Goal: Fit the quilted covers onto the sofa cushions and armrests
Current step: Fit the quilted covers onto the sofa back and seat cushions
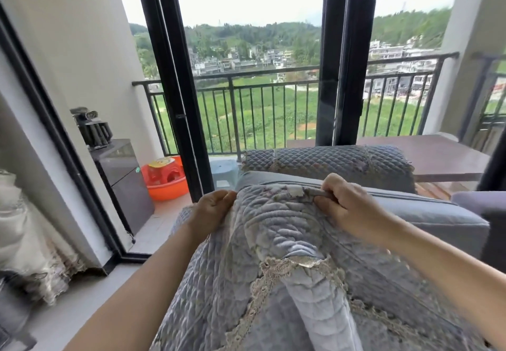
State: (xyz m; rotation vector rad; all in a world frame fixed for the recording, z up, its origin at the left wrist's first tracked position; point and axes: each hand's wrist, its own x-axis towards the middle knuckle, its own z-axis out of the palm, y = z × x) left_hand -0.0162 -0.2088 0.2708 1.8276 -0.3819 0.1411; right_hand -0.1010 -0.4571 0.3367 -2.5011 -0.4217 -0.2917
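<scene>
Gripping the far edge of the quilted cover (273, 241), both hands closed: left hand (212, 208) bunches the left corner, right hand (345, 203) pinches the top hem. Cover drapes from both grips toward the camera, lace trim (287, 264) folded mid-way, over the grey sofa cushion (438, 214). Armrest (328, 163) beyond already covered.

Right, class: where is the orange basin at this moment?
In the head view, the orange basin sits on the balcony floor at left, between the dark cabinet and the black door frame, with a small stool inside it.
</scene>
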